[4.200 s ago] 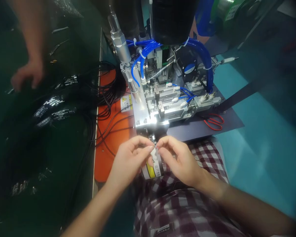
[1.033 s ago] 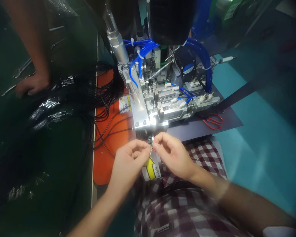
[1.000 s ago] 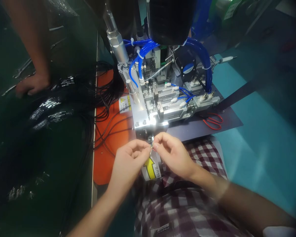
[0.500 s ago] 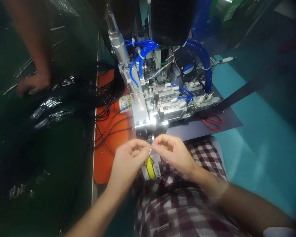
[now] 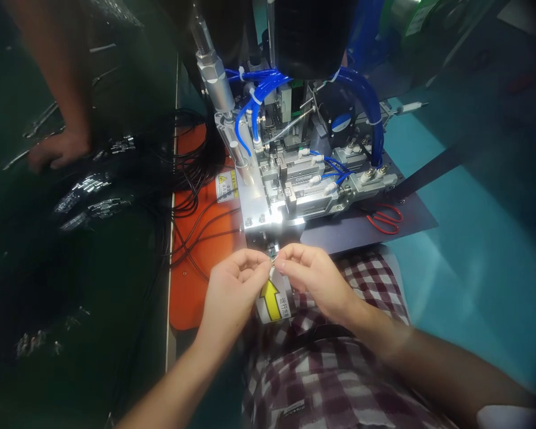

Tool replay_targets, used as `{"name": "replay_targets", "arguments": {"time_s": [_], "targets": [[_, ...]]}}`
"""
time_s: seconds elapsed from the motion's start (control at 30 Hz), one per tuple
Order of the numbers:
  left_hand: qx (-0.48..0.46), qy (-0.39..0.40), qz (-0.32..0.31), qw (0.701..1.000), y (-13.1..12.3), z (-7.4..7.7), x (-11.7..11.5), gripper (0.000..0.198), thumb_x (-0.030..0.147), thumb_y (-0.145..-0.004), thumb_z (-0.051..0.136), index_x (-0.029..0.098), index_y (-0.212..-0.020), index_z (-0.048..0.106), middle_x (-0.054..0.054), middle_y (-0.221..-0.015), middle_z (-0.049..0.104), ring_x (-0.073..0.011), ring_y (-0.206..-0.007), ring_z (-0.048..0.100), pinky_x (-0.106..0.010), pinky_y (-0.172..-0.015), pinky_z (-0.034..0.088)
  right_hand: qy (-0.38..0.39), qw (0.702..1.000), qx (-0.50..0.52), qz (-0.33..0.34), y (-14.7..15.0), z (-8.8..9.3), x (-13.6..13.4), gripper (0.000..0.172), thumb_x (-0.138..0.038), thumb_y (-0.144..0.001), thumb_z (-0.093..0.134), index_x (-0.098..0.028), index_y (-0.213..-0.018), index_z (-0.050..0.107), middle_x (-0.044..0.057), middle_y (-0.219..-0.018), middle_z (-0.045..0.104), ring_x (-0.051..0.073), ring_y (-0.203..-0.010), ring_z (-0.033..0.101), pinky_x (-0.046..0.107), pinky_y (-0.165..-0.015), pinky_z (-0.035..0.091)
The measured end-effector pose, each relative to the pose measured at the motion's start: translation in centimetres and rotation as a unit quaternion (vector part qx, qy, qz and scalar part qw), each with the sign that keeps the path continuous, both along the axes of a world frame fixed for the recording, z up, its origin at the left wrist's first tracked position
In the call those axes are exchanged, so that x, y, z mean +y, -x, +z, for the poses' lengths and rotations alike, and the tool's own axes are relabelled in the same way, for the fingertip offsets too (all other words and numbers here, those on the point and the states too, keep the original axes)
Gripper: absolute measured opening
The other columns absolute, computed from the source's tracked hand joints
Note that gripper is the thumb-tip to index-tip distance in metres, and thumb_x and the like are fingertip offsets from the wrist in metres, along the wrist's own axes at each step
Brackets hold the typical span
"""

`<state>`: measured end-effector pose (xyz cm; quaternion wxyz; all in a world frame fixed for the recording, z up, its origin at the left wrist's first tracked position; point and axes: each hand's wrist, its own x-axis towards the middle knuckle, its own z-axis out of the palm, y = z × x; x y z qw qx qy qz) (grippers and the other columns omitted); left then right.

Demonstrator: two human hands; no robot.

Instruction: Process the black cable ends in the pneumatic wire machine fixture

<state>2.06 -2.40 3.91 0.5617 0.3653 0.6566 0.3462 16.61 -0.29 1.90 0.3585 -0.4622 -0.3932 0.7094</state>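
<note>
My left hand (image 5: 237, 279) and my right hand (image 5: 315, 275) meet fingertip to fingertip just in front of the machine (image 5: 290, 185). Both are closed in a pinch. Between them shows a tiny pale, metallic-looking piece (image 5: 273, 261), too small to name; which hand grips it I cannot make out. Right below the fingertips is a white label with a yellow arrow (image 5: 271, 302) on a rounded part. A brightly lit metal block (image 5: 274, 215) of the machine lies just beyond the hands.
Black cables (image 5: 196, 173) run over an orange board (image 5: 190, 298) on the left. Red-handled scissors (image 5: 385, 219) lie on the dark base plate (image 5: 339, 238) at right. Blue air tubes (image 5: 268, 89) arch over the machine. Another person's hand (image 5: 60, 149) rests among shiny-ended cables (image 5: 89, 190).
My fingertips have shifted very slightly, and a thin pale bit shows a little more at my right fingertips. Otherwise the scene looks the same.
</note>
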Motion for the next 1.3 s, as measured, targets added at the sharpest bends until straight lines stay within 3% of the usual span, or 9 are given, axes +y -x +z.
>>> {"name": "replay_targets", "arguments": {"time_s": [0.1, 0.23, 0.33, 0.5, 0.7, 0.9, 1.13, 1.23, 1.3], "targets": [[-0.011, 0.003, 0.004, 1.000, 0.0, 0.1, 0.1, 0.019, 0.036, -0.076, 0.068, 0.017, -0.078, 0.063, 0.006, -0.054, 0.050, -0.0044, -0.044, 0.041, -0.014, -0.043, 0.036, -0.068, 0.997, -0.045, -0.016, 0.1, -0.1, -0.1, 0.012, -0.026, -0.078, 0.064, -0.017, -0.073, 0.057, -0.007, -0.055, 0.045, 0.007, -0.048, 0.038, 0.020, -0.045, 0.031], [0.000, 0.008, 0.005, 1.000, 0.2, 0.2, 0.3, 0.017, 0.034, -0.078, 0.066, 0.017, -0.076, 0.063, 0.008, -0.048, 0.044, -0.0034, -0.041, 0.034, -0.014, -0.042, 0.036, -0.028, 0.998, -0.037, 0.040, -0.2, -0.3, 0.1, 0.015, -0.031, -0.084, 0.059, -0.018, -0.077, 0.055, -0.007, -0.056, 0.044, 0.006, -0.044, 0.033, 0.021, -0.041, 0.029], [-0.008, 0.018, 0.006, 1.000, 0.1, 0.3, 0.4, 0.017, 0.034, -0.078, 0.066, 0.018, -0.075, 0.063, 0.009, -0.045, 0.038, -0.0037, -0.040, 0.033, -0.014, -0.044, 0.039, -0.130, 0.985, -0.106, 0.047, -0.6, -0.5, 0.4, 0.020, -0.035, -0.090, 0.051, -0.018, -0.080, 0.055, -0.003, -0.065, 0.053, 0.008, -0.050, 0.040, 0.023, -0.048, 0.034], [-0.012, 0.016, 0.005, 1.000, 0.1, 0.3, 0.4, 0.016, 0.032, -0.078, 0.067, 0.018, -0.074, 0.062, 0.010, -0.045, 0.038, -0.0035, -0.040, 0.035, -0.014, -0.044, 0.040, -0.310, 0.908, -0.269, 0.086, -0.7, -0.4, 0.7, 0.019, -0.033, -0.094, 0.046, -0.020, -0.081, 0.050, -0.003, -0.064, 0.052, 0.011, -0.057, 0.045, 0.025, -0.057, 0.033], [0.000, 0.016, -0.014, 1.000, 0.3, 0.3, 0.3, 0.022, 0.038, -0.077, 0.068, 0.017, -0.073, 0.061, 0.008, -0.048, 0.044, -0.0048, -0.041, 0.039, -0.014, -0.038, 0.034, -0.461, 0.833, -0.292, 0.088, -0.6, -1.1, 0.9, 0.021, -0.019, -0.092, 0.043, -0.019, -0.071, 0.047, -0.002, -0.063, 0.047, 0.011, -0.055, 0.039, 0.028, -0.059, 0.030], [-0.003, -0.056, 0.011, 0.998, -0.3, 0.2, 0.4, 0.016, 0.030, -0.076, 0.070, 0.016, -0.074, 0.062, 0.007, -0.052, 0.050, -0.0029, -0.043, 0.041, -0.011, -0.040, 0.033, -0.281, 0.947, -0.149, 0.044, -0.2, -1.8, 0.6, 0.021, -0.026, -0.094, 0.044, -0.020, -0.075, 0.048, -0.003, -0.066, 0.047, 0.011, -0.061, 0.045, 0.024, -0.058, 0.036], [-0.032, -0.025, 0.008, 0.999, 0.0, 0.0, 0.4, 0.014, 0.030, -0.077, 0.069, 0.016, -0.075, 0.064, 0.009, -0.045, 0.045, -0.0027, -0.039, 0.040, -0.013, -0.041, 0.037, -0.174, 0.982, -0.071, 0.004, 0.1, -1.4, 0.4, 0.009, -0.026, -0.088, 0.058, -0.018, -0.085, 0.056, -0.003, -0.068, 0.057, 0.010, -0.058, 0.051, 0.023, -0.055, 0.042], [-0.017, -0.023, 0.000, 1.000, 0.1, 0.1, 0.4, 0.015, 0.031, -0.078, 0.068, 0.017, -0.075, 0.064, 0.008, -0.046, 0.047, -0.0035, -0.039, 0.042, -0.014, -0.042, 0.039, -0.167, 0.984, -0.059, -0.022, 0.1, -1.4, 0.3, 0.013, -0.023, -0.085, 0.061, -0.019, -0.097, 0.060, -0.003, -0.071, 0.058, 0.008, -0.054, 0.051, 0.021, -0.051, 0.041], [-0.003, -0.022, -0.012, 1.000, 0.1, 0.1, 0.5, 0.016, 0.032, -0.078, 0.068, 0.017, -0.076, 0.064, 0.008, -0.046, 0.048, -0.0042, -0.039, 0.044, -0.014, -0.042, 0.040, -0.172, 0.983, -0.055, -0.028, 0.1, -1.4, 0.2, 0.008, -0.022, -0.084, 0.062, -0.019, -0.092, 0.061, -0.004, -0.069, 0.058, 0.007, -0.051, 0.052, 0.020, -0.049, 0.041]]}}
